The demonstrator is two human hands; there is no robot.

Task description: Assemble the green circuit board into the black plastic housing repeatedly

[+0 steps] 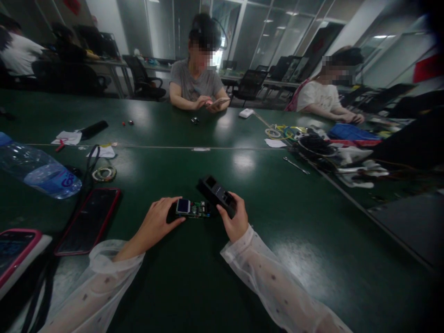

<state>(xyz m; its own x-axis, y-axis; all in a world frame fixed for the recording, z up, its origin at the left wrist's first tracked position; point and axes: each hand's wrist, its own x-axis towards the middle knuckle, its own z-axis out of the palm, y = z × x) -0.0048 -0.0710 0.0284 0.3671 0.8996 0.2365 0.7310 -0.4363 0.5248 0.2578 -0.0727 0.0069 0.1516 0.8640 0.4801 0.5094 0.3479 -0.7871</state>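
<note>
A green circuit board with a small dark screen at its left end lies on or just above the green table. My left hand grips that left end between thumb and fingers. To the board's upper right is a black plastic casing with a square opening and small holes, tilted down toward the right. My right hand holds the casing by its lower right end. The casing's lower left side is close to the board's right end; whether they touch is hard to tell.
Left: a water bottle, a red-edged phone, a pink-edged phone, a bracelet and a black strap. Right: a wrench and heaped cables. Across the table sit two people, one holding a phone.
</note>
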